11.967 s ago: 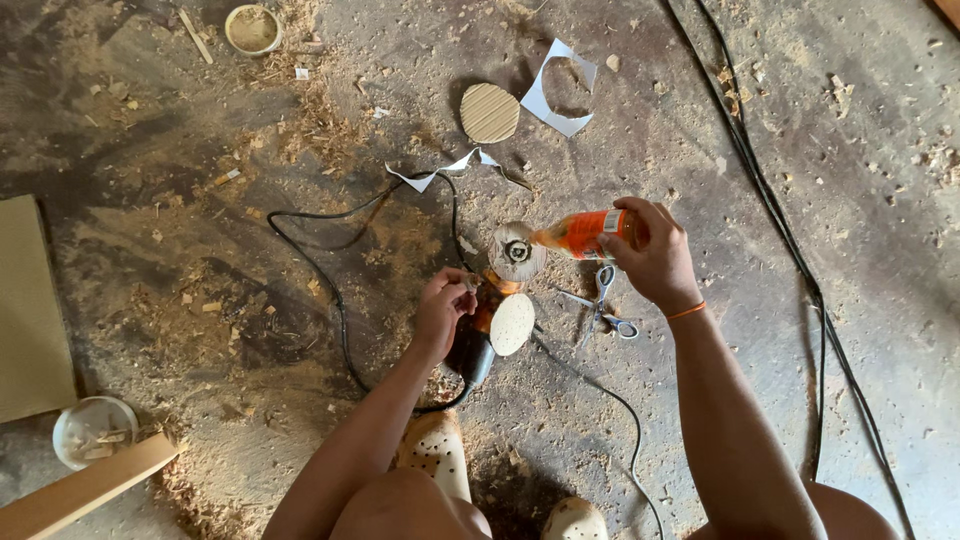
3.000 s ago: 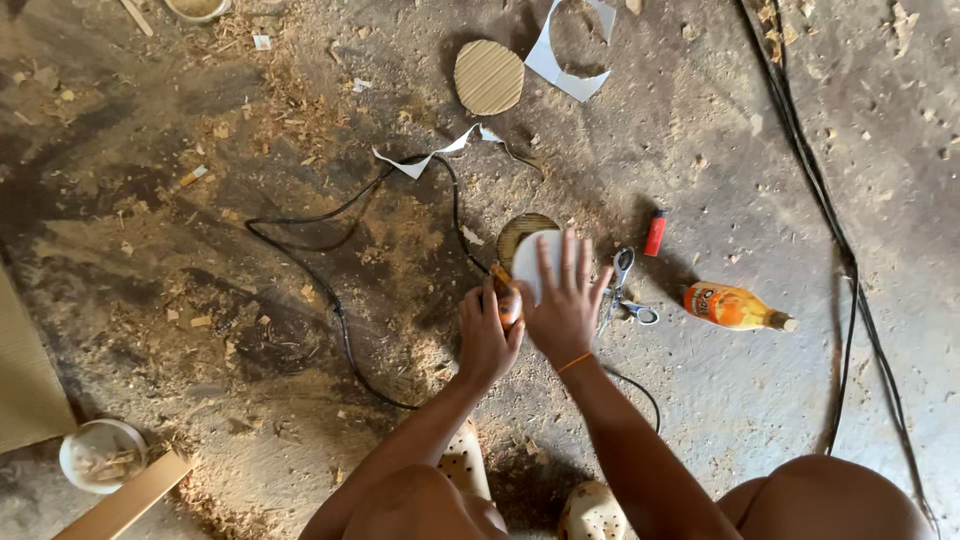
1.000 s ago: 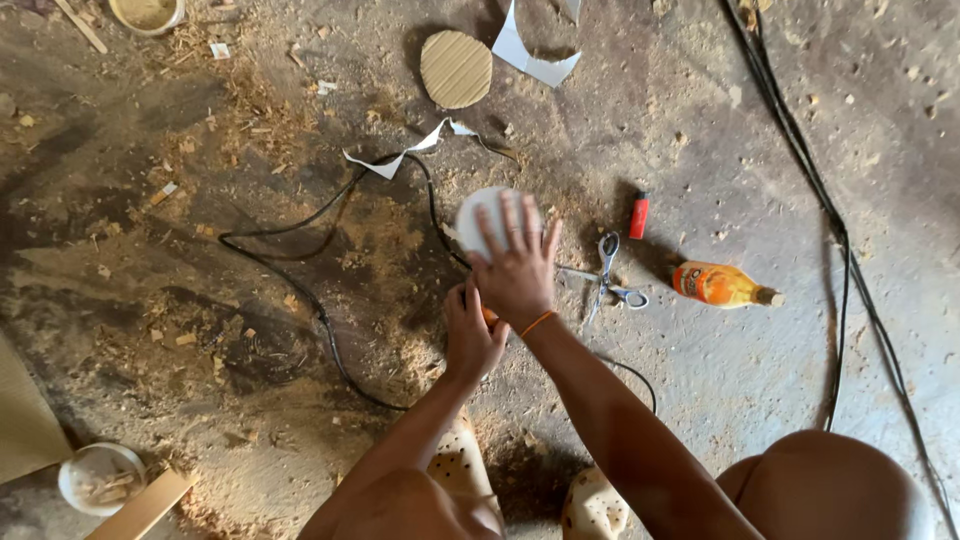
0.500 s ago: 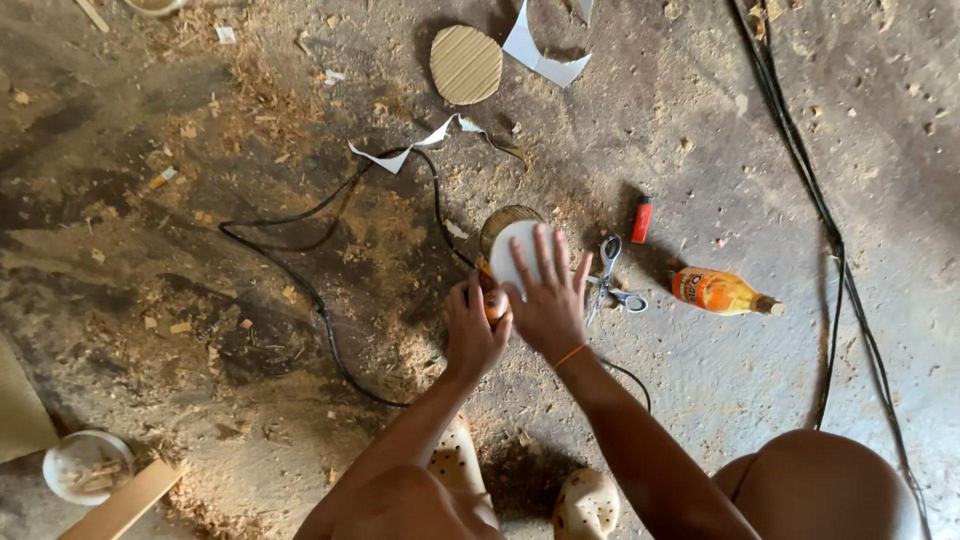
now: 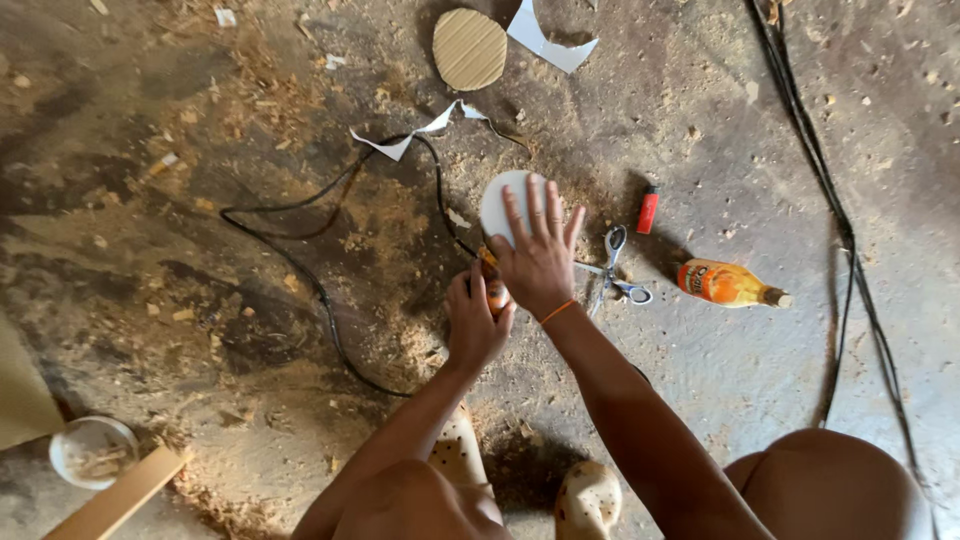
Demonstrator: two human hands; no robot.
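The right hand (image 5: 541, 262) lay flat, palm down, on one white disc (image 5: 503, 205) on the floor (image 5: 150, 250), its arm reaching forward from the lower right; the fingers (image 5: 534, 210) were spread wide and straight over the disc's near half, closing on nothing, and an orange band circled the wrist. The left hand (image 5: 477, 322) sat just below and beside it, forearm rising from between the knees, its fingers curled around one small orange and dark object (image 5: 495, 292) at the disc's lower edge; how firmly it was gripped could not be told. The disc rested on the dusty floor, at the end of a loop of one thin black cable (image 5: 320, 290). Counted round about: one pair of scissors (image 5: 612, 268) just right of the right hand, one small red cylinder (image 5: 648, 210) beyond them, one orange bottle (image 5: 728, 284) lying on its side further right, one round cardboard piece (image 5: 470, 47) at the top, two white offcuts (image 5: 555, 42) near it, and one white cup (image 5: 92, 450) at lower left. A thicker black cable (image 5: 840, 230) ran down the right side. Two pale perforated shoes (image 5: 586, 498) showed below.
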